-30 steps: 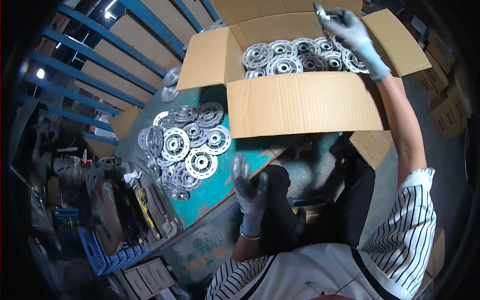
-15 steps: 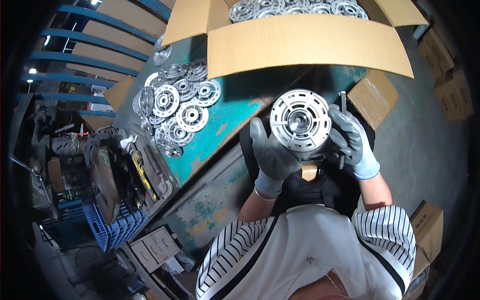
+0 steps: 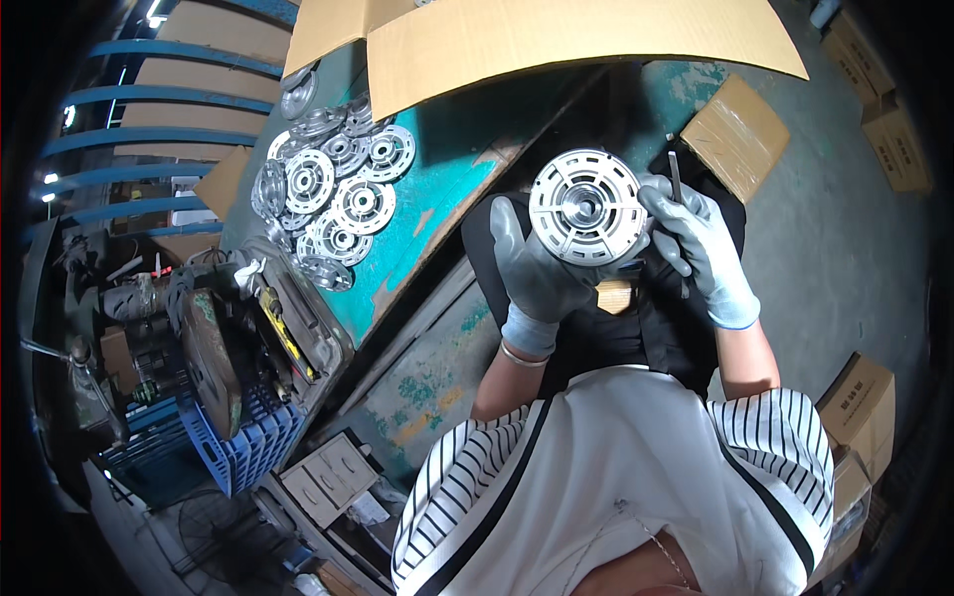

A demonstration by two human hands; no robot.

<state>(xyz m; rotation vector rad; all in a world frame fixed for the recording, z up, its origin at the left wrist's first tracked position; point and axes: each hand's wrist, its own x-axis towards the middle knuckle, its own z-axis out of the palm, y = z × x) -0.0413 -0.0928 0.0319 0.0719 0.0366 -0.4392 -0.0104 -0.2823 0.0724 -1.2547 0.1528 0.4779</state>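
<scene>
A round silver metal disc point(image 3: 586, 208), slotted around its rim and with a deep central hub, is held up above my lap. My left hand point(image 3: 542, 266), in a grey-coated work glove, cups it from the lower left with the thumb pointing up. At the disc's right edge is my right hand point(image 3: 696, 238), also gloved, with its fingers bent. A thin flat metal bar point(image 3: 675, 175) passes through that right hand and sticks out above and below it. Whether the right fingertips press on the disc is hard to see.
Similar discs point(image 3: 343, 199) lie piled on the worn green tabletop point(image 3: 437, 189) at left. An open cardboard box point(image 3: 586, 40) stands at the far side. A taped carton point(image 3: 737, 134) sits at right. Machinery and a blue crate point(image 3: 243, 442) occupy the lower left.
The view has shifted, so the table, box and hands sit higher in it, and the discs inside the box have left view. Both hands keep their hold; the disc's face has turned slightly.
</scene>
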